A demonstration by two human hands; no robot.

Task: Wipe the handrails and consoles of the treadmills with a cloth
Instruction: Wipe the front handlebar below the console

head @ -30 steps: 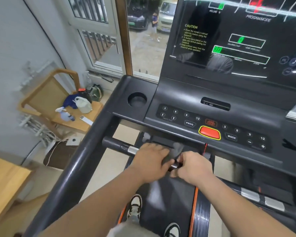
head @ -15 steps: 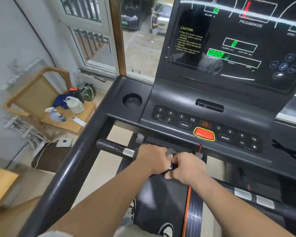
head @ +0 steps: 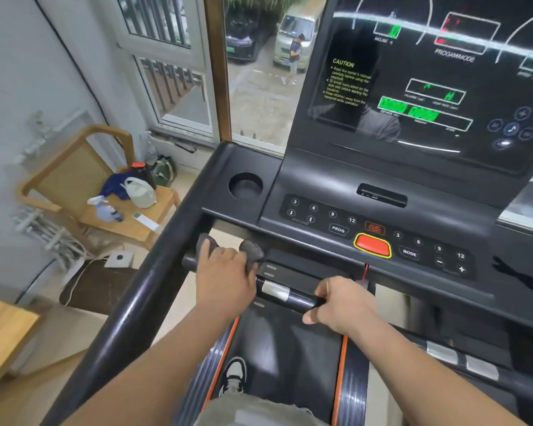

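1. Console [head: 320, 173]: black, and the biggest thing I see. It rises beyond both my grips. Its screen [head: 413, 87] is lit with green figures, and a key panel [head: 336, 222] lies just past my knuckles.
2. Side handrail [head: 130, 318]: a thick black tube. It runs outboard of my left grip up to the console's near corner.
3. Belt [head: 290, 348]: dark with orange edging, below both grips. One shoe [head: 234, 373] shows on it under my left wrist.
4. Wooden chair [head: 68, 176]: stands well out beyond the side handrail, far to the left of my left grip.
5. Grip bar [head: 293, 298]: a short black crossbar with a silver sensor band. It spans from one grip to the other, and only the stretch between them is bare.
6. Left hand [head: 225, 278]: clenched over the grip bar's left part, with the cloth under palm and fingers.
7. Right hand [head: 342, 305]: wrapped round the bar's right end, thumb underneath.
8. Cloth [head: 252, 250]: grey, pressed onto the grip bar inside my left grasp. Bunches stick out on both sides of the fingers.
9. Cup holder [head: 245, 184]: a round well in the console, straight beyond my left grip.
10. Stop button [head: 372, 245]: red with a yellow rim, beyond my right grip.
11. White jug [head: 142, 192], spray bottle [head: 105, 209] and white remote [head: 145, 222]: all on the chair seat.
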